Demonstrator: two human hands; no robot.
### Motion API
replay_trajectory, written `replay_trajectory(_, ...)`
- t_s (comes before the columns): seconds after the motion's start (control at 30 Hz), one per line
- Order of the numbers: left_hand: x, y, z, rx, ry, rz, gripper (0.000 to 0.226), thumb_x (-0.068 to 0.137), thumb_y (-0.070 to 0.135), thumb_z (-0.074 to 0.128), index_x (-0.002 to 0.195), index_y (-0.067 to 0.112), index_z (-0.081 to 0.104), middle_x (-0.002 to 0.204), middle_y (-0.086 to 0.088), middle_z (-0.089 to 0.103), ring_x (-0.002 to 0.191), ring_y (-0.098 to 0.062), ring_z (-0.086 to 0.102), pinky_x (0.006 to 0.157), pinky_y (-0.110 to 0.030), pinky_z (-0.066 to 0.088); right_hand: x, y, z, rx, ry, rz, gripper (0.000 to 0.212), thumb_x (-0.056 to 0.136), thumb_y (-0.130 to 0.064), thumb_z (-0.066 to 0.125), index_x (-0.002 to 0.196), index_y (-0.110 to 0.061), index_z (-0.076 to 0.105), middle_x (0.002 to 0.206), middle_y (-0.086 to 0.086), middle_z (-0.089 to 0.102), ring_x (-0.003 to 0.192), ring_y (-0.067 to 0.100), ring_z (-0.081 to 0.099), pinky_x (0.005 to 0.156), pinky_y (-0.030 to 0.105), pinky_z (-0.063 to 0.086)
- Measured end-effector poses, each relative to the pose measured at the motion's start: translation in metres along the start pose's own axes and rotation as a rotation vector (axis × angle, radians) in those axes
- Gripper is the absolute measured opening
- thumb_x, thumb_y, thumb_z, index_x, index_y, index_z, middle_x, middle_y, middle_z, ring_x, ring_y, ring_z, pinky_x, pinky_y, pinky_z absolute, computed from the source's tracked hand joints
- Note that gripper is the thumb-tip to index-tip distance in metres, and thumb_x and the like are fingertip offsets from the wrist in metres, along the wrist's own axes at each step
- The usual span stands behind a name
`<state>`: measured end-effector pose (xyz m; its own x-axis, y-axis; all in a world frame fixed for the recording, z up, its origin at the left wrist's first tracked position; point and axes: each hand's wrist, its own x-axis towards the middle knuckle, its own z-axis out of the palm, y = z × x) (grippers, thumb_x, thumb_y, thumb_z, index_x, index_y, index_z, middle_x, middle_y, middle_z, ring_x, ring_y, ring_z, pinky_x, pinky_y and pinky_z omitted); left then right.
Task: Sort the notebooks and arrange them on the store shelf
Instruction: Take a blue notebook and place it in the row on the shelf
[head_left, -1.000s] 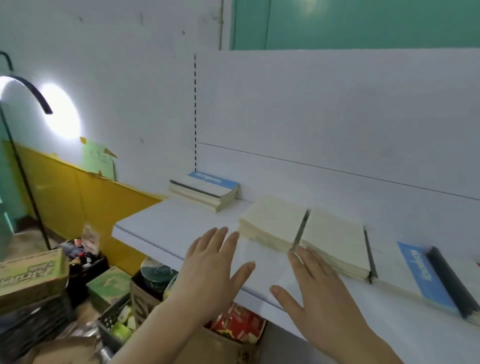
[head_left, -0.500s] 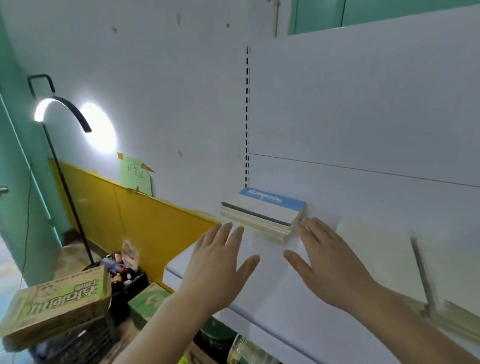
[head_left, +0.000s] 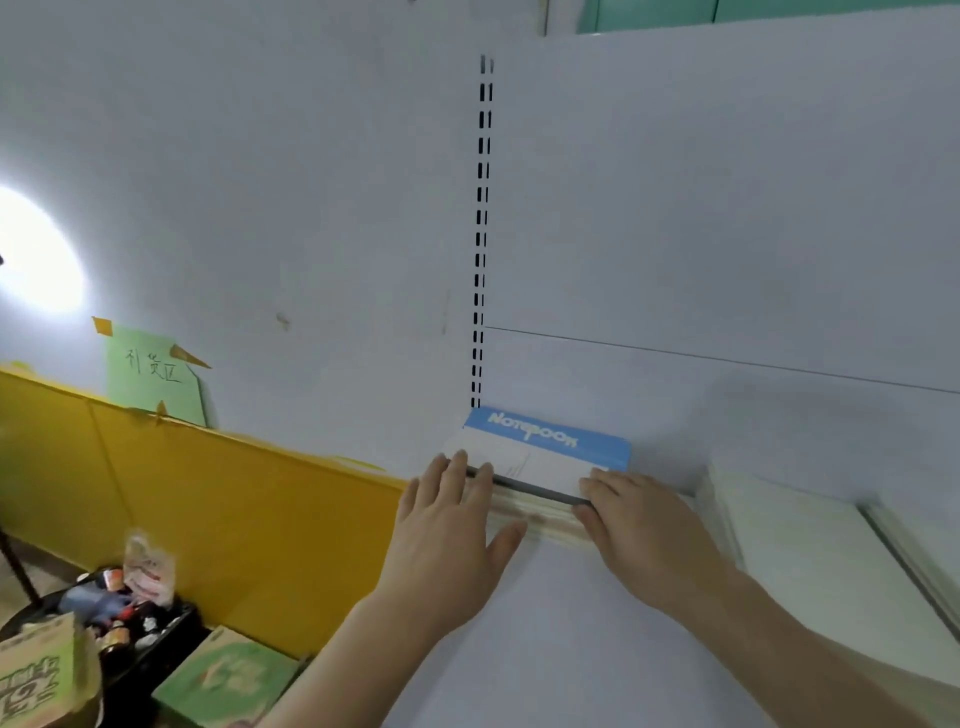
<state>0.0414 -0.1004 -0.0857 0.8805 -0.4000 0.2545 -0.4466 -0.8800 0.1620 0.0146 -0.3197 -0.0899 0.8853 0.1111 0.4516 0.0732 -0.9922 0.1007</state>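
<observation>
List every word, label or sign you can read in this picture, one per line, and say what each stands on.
"NOTEBOOK": white letters on the blue band of the top notebook in the stack.
Green paper note taped to the wall: handwritten characters, too unclear to read.
Cardboard box at lower left: printed characters, too blurred.
Green box: print unreadable.

White letters reading "NOTEBOOK" run across the blue band on the top notebook (head_left: 545, 447) of a stack on the shelf (head_left: 571, 649). A green paper note (head_left: 150, 376) taped to the wall carries handwritten Chinese characters. Print on the cardboard box (head_left: 36, 675) is too blurred to read.
</observation>
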Motion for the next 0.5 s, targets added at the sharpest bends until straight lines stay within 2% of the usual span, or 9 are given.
replay_trajectory(0.1, 0.01, -0.01, 0.001, -0.047, 0.022, 0.049, 0.076, 0.096, 0.07, 0.018, 0.158, 0.026, 0.01, 0.168, -0.002, -0.001, 0.154, -0.022, -0.008, 0.125, -0.041, 0.003, -0.001, -0.004, -0.008, -0.038, 0.057, 0.072, 0.038, 0.095, -0.039, 0.027, 0.08, -0.024, 0.058, 0.071, -0.003, 0.063, 0.064, 0.022, 0.061, 0.057, 0.039, 0.05)
replay_trajectory(0.17, 0.014, -0.015, -0.006, -0.175, 0.189, 0.064, 0.075, 0.095, 0.067, 0.021, 0.158, 0.024, 0.017, 0.167, -0.004, 0.002, 0.154, -0.023, -0.003, 0.122, -0.036, 0.005, -0.001, -0.011, -0.019, -0.099, 0.145, 0.151, 0.035, 0.095, -0.035, 0.03, 0.076, -0.022, 0.056, 0.061, 0.0, 0.06, 0.051, 0.026, 0.057, 0.045, 0.038, 0.047)
replay_trajectory(0.23, 0.014, -0.017, -0.016, -0.37, 0.293, 0.057, 0.075, 0.095, 0.065, 0.024, 0.157, 0.022, 0.022, 0.166, -0.002, 0.012, 0.153, -0.021, 0.01, 0.12, -0.032, 0.013, -0.003, -0.028, -0.033, -0.108, 0.257, 0.252, 0.037, 0.096, -0.035, 0.032, 0.076, -0.018, 0.059, 0.057, 0.002, 0.059, 0.046, 0.029, 0.056, 0.04, 0.036, 0.045)
replay_trajectory(0.27, 0.013, -0.014, -0.02, -0.483, 0.257, 0.069, 0.078, 0.092, 0.068, 0.023, 0.157, 0.023, 0.02, 0.165, 0.003, 0.015, 0.152, -0.017, 0.015, 0.12, -0.031, 0.018, -0.007, -0.041, -0.039, -0.077, 0.29, 0.289, 0.039, 0.097, -0.035, 0.032, 0.08, -0.016, 0.061, 0.059, 0.003, 0.061, 0.048, 0.029, 0.057, 0.041, 0.036, 0.046)
replay_trajectory(0.33, 0.009, -0.006, -0.025, -0.753, 0.078, 0.089, 0.088, 0.084, 0.075, 0.025, 0.158, 0.03, 0.014, 0.158, 0.017, 0.03, 0.145, -0.006, 0.031, 0.115, -0.027, 0.035, -0.015, -0.073, -0.047, 0.008, 0.286, 0.248, 0.036, 0.098, -0.037, 0.033, 0.094, -0.018, 0.064, 0.074, 0.0, 0.067, 0.061, 0.025, 0.062, 0.049, 0.035, 0.049)
replay_trajectory(0.4, 0.007, 0.002, -0.026, -1.1, -0.087, 0.062, 0.077, 0.089, 0.066, 0.039, 0.156, 0.037, 0.016, 0.131, 0.034, 0.054, 0.125, 0.004, 0.051, 0.098, -0.017, 0.047, -0.022, -0.106, -0.051, 0.21, 0.168, 0.181, 0.037, 0.099, -0.041, 0.029, 0.117, -0.028, 0.059, 0.104, -0.014, 0.067, 0.088, 0.007, 0.064, 0.066, 0.028, 0.052)
replay_trajectory(0.43, 0.008, 0.002, -0.022, -1.208, -0.091, 0.049, 0.065, 0.097, 0.053, 0.044, 0.155, 0.04, 0.018, 0.124, 0.034, 0.058, 0.118, 0.005, 0.056, 0.094, -0.017, 0.05, -0.023, -0.117, -0.053, 0.315, 0.093, 0.155, 0.042, 0.1, -0.045, 0.025, 0.13, -0.035, 0.051, 0.124, -0.023, 0.058, 0.107, -0.005, 0.055, 0.082, 0.02, 0.049)
replay_trajectory(0.47, 0.01, 0.0, -0.02, -1.247, -0.056, 0.032, 0.056, 0.103, 0.037, 0.045, 0.153, 0.042, 0.022, 0.126, 0.029, 0.059, 0.116, 0.003, 0.057, 0.092, -0.016, 0.052, -0.026, -0.122, -0.051, 0.383, 0.033, 0.127, 0.046, 0.1, -0.047, 0.021, 0.141, -0.039, 0.041, 0.14, -0.029, 0.042, 0.124, -0.013, 0.04, 0.097, 0.012, 0.039)
replay_trajectory(0.5, 0.012, -0.004, -0.018, -1.264, -0.013, 0.017, 0.051, 0.105, 0.025, 0.043, 0.151, 0.041, 0.027, 0.13, 0.023, 0.058, 0.115, 0.001, 0.057, 0.088, -0.014, 0.053, -0.027, -0.123, -0.048, 0.403, -0.009, 0.109, 0.049, 0.099, -0.049, 0.02, 0.146, -0.04, 0.031, 0.148, -0.032, 0.026, 0.133, -0.017, 0.023, 0.106, 0.007, 0.024)
